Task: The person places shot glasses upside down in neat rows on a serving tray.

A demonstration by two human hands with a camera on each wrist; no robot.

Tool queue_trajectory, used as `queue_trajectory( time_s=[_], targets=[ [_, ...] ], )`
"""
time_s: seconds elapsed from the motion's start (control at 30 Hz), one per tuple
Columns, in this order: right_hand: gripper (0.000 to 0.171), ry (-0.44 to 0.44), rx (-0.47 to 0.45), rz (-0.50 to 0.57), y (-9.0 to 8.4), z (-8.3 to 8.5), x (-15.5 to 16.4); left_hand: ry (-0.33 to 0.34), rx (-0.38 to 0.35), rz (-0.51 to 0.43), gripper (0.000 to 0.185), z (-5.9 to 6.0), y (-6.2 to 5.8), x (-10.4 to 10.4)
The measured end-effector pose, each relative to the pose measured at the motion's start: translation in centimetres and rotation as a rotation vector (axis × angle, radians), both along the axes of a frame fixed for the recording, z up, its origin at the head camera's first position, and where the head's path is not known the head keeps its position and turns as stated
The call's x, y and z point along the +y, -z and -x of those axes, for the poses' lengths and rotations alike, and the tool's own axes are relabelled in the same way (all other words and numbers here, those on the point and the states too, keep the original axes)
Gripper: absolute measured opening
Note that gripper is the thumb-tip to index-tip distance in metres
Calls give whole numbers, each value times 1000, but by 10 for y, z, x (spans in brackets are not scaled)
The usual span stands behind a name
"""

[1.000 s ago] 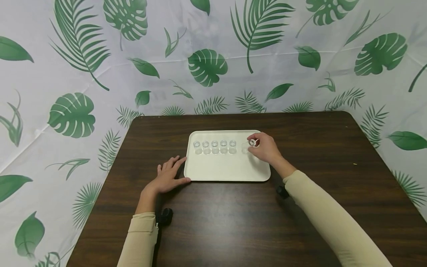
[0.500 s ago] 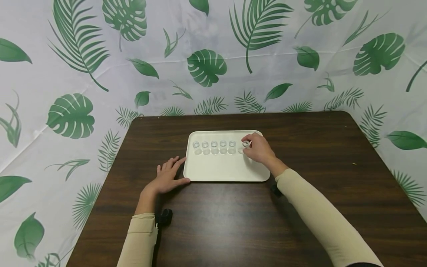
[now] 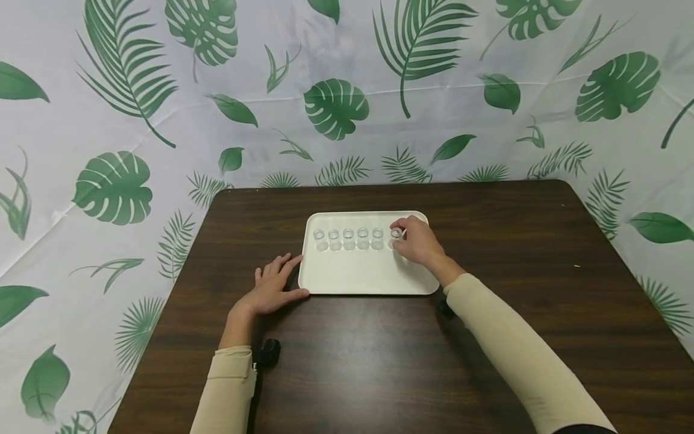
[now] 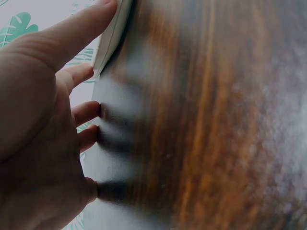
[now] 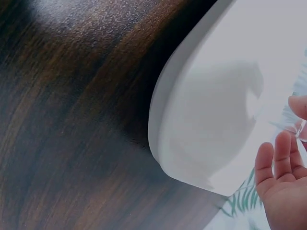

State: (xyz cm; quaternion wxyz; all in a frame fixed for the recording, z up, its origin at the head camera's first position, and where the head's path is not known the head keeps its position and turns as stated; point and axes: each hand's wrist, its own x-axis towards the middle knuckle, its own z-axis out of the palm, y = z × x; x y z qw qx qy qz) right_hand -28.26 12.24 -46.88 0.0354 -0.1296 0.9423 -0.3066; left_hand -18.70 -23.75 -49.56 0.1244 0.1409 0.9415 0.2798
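On a white tray (image 3: 358, 272) several small clear glass jars (image 3: 349, 239) stand upright in a row along the far half. My right hand (image 3: 420, 244) pinches one more clear jar (image 3: 396, 232) between thumb and fingers, at the right end of that row, with a small gap to its neighbour. In the right wrist view only a sliver of glass shows at the frame's edge beside the fingers (image 5: 283, 155). My left hand (image 3: 271, 292) lies with fingers spread at the tray's left side, index fingertip and thumb at its rim; the left wrist view shows the thumb (image 4: 79, 31) against the tray edge.
The tray sits on a dark wood-grain table (image 3: 352, 361) toward its far side. Behind the table hangs a white cloth (image 3: 260, 48) printed with green leaves. A tiny yellowish scrap (image 3: 577, 266) lies on the right of the table.
My right hand has moved left with the jar, bringing it closer to the end of the row. The left hand and the tray stay put.
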Motion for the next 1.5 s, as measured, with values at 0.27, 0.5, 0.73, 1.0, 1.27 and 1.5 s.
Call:
queue_trajectory(
  time_s=[0.27,0.5,0.73,1.0,1.27,1.5],
  targets=[
    [38,1,16,4,2,0,-1,-1,4,1,87,0,-2,0],
    [39,1,3,12,2,-1,-1,5,16,2,87,-2,-2,0],
    [43,10,2,17,4,-3,0,4,18,-2,86,-2,-1,0],
    [53,45,59,88,8,-14,9,5,6,-7,86,-1,-2,2],
    [71,90,91,152,5,-21,33,2,14,-15,86,-1,-3,1],
    [72,80,88,136,4,-29,69,-2,2,-3,87,-1,-1,1]
  ],
)
